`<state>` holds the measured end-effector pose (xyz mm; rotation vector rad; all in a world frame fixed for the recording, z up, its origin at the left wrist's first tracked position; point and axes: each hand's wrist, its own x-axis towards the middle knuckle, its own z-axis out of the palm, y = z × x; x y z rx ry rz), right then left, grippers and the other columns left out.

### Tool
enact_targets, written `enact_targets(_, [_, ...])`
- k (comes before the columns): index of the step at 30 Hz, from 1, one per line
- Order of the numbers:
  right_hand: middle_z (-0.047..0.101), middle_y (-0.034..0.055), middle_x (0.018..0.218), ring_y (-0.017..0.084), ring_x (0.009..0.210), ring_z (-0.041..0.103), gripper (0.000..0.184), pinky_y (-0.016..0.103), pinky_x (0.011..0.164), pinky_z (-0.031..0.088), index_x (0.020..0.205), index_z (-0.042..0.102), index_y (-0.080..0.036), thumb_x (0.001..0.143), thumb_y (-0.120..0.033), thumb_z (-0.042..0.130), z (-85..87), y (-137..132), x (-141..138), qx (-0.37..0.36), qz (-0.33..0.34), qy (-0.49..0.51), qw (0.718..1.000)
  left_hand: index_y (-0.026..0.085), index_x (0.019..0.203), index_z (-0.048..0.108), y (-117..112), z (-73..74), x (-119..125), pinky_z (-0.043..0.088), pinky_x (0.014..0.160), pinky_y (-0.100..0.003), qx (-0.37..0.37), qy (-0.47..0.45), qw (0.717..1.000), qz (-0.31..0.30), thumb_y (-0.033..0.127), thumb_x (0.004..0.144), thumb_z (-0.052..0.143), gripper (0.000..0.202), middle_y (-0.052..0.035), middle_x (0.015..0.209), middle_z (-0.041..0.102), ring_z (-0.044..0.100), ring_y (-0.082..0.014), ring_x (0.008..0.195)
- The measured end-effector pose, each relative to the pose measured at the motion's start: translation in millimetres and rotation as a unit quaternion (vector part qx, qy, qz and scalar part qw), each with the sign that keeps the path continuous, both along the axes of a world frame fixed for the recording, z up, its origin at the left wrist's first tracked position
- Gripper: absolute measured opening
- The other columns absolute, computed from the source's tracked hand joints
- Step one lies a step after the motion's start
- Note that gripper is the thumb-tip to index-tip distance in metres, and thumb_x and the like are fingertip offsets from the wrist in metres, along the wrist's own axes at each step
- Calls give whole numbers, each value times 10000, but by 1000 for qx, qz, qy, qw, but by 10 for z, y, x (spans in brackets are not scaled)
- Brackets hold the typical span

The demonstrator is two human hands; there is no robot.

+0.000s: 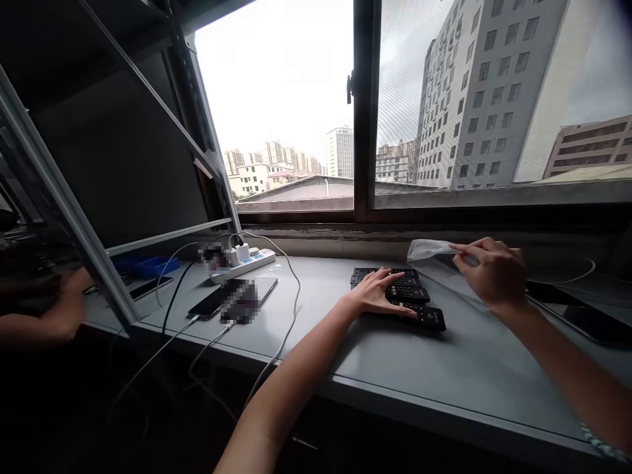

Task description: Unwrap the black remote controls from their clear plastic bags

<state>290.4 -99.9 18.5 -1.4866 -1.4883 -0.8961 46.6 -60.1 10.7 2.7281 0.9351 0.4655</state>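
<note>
Several black remote controls lie side by side on the grey-white table. My left hand rests over them with its fingers spread, touching their tops and covering parts of them. To the right of the remotes, my right hand pinches the edge of a clear plastic bag between thumb and fingers. The bag is raised off the table, and its lower part hangs behind the hand, near the remotes.
Phones with charging cables lie on the left, by a white power strip. A dark tablet-like device lies at far right. A metal shelf post stands at left; beyond it is another person's arm. A window runs behind.
</note>
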Motion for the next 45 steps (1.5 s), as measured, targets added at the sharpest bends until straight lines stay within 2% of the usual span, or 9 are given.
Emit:
enact_targets(5, [620, 111, 880, 296, 839, 540, 396, 430, 720, 353, 983, 677, -202, 855, -346, 331, -129, 62, 175, -52, -35, 14, 998, 331, 1402, 226, -49, 15, -9, 125, 1128, -434, -8, 24, 1000, -13, 774, 572, 554, 996, -22, 1491, 209, 112, -264, 1385])
enact_targets(10, [642, 112, 816, 334, 820, 561, 303, 458, 669, 367, 740, 689, -260, 709, -475, 478, -468, 324, 362, -230, -8, 38, 972, 312, 1396, 249, -45, -14, -18, 108, 1128, -445, -7, 38, 999, 0, 777, 587, 530, 975, -29, 1490, 213, 79, -266, 1390])
enact_targets(13, [643, 121, 718, 319, 690, 573, 282, 439, 594, 370, 659, 681, -261, 605, -516, 572, -690, 489, 468, -243, 8, 51, 969, 308, 1380, 289, -26, -35, -16, 107, 1127, -454, 5, 37, 999, 21, 801, 564, 523, 981, -37, 1473, 255, 96, -271, 1386])
enact_targets(16, [636, 130, 667, 304, 608, 569, 328, 429, 549, 374, 661, 682, -247, 587, -550, 584, -792, 554, 492, -235, 27, 56, 970, 320, 1366, 312, -21, -35, -16, 114, 1121, -468, 14, 38, 999, 31, 810, 555, 519, 970, -34, 1459, 286, 125, -275, 1381])
enact_targets(21, [648, 139, 874, 344, 817, 594, 474, 467, 663, 431, 926, 674, -220, 702, -581, 463, -614, 430, 238, -223, 27, 76, 972, 311, 1368, 315, -23, -19, -22, 129, 1114, -471, 21, 50, 998, 38, 817, 560, 504, 971, -48, 1459, 286, 144, -278, 1376])
enact_targets(25, [614, 105, 1086, 283, 986, 576, 542, 423, 836, 453, 1099, 612, -209, 762, -595, 436, -441, 303, -113, -257, 147, 130, 946, 284, 1373, 313, -6, -36, -21, 140, 1114, -458, 24, 51, 998, 38, 818, 572, 488, 978, -62, 1445, 315, 188, -272, 1363])
enact_targets(30, [535, 78, 1265, 272, 1168, 480, 591, 435, 980, 382, 1215, 554, -243, 800, -629, 386, -483, 231, -441, -339, 253, 94, 901, 266, 1389, 278, 19, -53, -25, 190, 1096, -446, 14, 63, 997, 33, 820, 604, 449, 975, -66, 1452, 307, 224, -259, 1352])
enact_targets(40, [458, 73, 1355, 291, 1264, 380, 647, 474, 1017, 351, 1291, 511, -246, 803, -647, 371, -512, 216, -475, -400, 219, 61, 888, 265, 1300, 433, 82, -72, 59, 265, 1062, -387, 89, 87, 991, 49, 662, 760, 467, 672, -43, 1358, 456, 332, -231, 1298])
enact_targets(45, [469, 72, 1347, 265, 1250, 404, 579, 465, 1022, 343, 1287, 513, -246, 885, -568, 249, -540, 243, -458, -384, 235, 62, 891, 249, 1309, 412, 125, -142, 111, 239, 1077, -389, 111, 72, 988, 78, 560, 876, 348, 538, -50, 1373, 438, 266, -229, 1337])
